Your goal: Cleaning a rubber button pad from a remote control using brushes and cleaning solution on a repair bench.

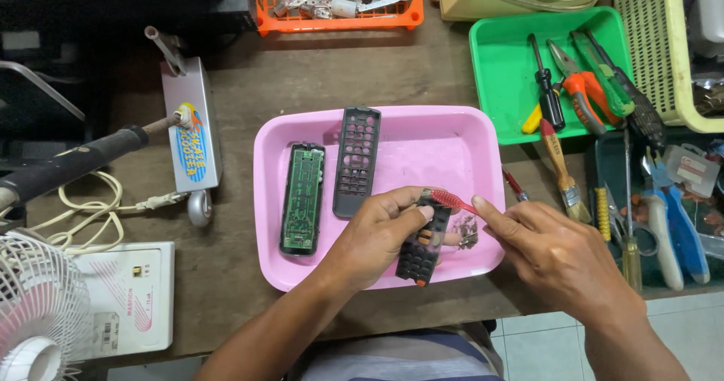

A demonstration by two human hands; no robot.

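Our left hand fingers grip the black button pad above the pink tray, so dirt falls in; our right hand fingers pinch the red toothbrush against it, near the table's front edge

Scene evenly lit by soft, diffuse overhead light; brightness moderate. Only short, faint shadows are cast beneath the hands onto the pink tray. A mild sheen is noted on the tray's rim; no harsh glare. Focus is sharp across the worktop. The far left corner is left dim. Slight wide-angle bending is seen at the frame edges.
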